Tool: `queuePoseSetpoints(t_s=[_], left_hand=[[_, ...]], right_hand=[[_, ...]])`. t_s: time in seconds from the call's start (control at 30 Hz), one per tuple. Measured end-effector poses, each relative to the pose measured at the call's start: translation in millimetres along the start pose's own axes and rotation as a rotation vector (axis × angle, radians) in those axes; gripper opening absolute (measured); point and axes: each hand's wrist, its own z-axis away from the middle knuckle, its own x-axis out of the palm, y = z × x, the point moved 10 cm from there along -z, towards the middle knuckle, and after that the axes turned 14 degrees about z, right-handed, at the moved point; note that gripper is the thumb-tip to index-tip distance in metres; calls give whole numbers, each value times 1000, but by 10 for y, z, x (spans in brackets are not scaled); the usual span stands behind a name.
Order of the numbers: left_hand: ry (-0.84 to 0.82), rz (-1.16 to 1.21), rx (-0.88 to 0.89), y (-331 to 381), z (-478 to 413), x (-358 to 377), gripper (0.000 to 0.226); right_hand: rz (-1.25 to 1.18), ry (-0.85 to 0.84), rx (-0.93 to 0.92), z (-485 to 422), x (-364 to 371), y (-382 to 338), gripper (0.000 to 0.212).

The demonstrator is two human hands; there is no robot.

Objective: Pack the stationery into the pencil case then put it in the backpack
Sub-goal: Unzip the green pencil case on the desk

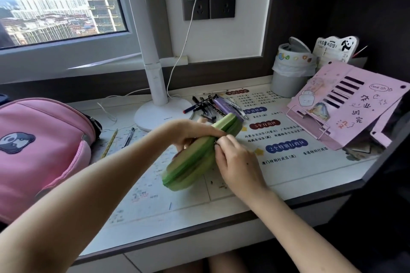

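I see the green pencil case (195, 153) lifted a little above the desk (288, 188), in the middle of the scene. My left hand (195, 134) is wrapped around its far half and holds it tight. My right hand (235, 159) is narrow, the fingertips (218, 143) pinched on a small dark thing at the seam, which I judge is the zipper pull

I think the case is being opened, because the stationery is not packed. A heap of pens (213, 106) lies far behind the case, near the lamp base (164, 117). One more pen (129, 137) and a yellow pencil (110, 144) lie to the left, beside the pink backpack (42, 153)

What can go wrong: the case is soft and bent in the middle, so the zipper may jam if I pull at an angle. The grip of the left hand covers part of the seam and could block the pull. I cannot tell how far the zipper is open. The two things on the left are well apart from the heap, so I may forget them. A white cable (111, 113) lies near them and could catch on a sleeve or hand when I reach there
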Motion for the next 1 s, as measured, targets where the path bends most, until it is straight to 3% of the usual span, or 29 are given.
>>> queuePoseSetpoints(t_s=[0.13, 0.23, 0.37, 0.4, 0.47, 0.57, 0.67, 0.8, 0.9, 1.0], left_hand=[[31, 330, 78, -82, 92, -57, 81], [101, 626, 41, -200, 147, -201, 75], [68, 1003, -2, -213, 274, -280, 62], [44, 1053, -8, -194, 304, -277, 56], [-16, 1134, 17, -127, 357, -262, 44], [-98, 1156, 83, -40, 394, -226, 43], [-139, 1110, 129, 26, 506, -159, 41], [10, 788, 237, 69, 672, -247, 49], [243, 89, 438, 199, 773, -378, 89], [298, -574, 451, 150, 725, -148, 102]], right_hand=[[203, 45, -124, -68, -343, -203, 25], [349, 32, -230, 13, -522, -449, 19], [520, 42, -323, 200, -645, -658, 14], [578, 60, -346, 250, -621, -677, 8], [649, 103, -355, 324, -552, -638, 25], [636, 160, -374, 386, -387, -487, 44], [517, 191, -399, 405, -274, -334, 27], [250, 21, -348, 446, -109, -188, 32], [99, -75, -15, 408, -146, 240, 31], [6, -122, 301, 365, -155, 744, 32]])
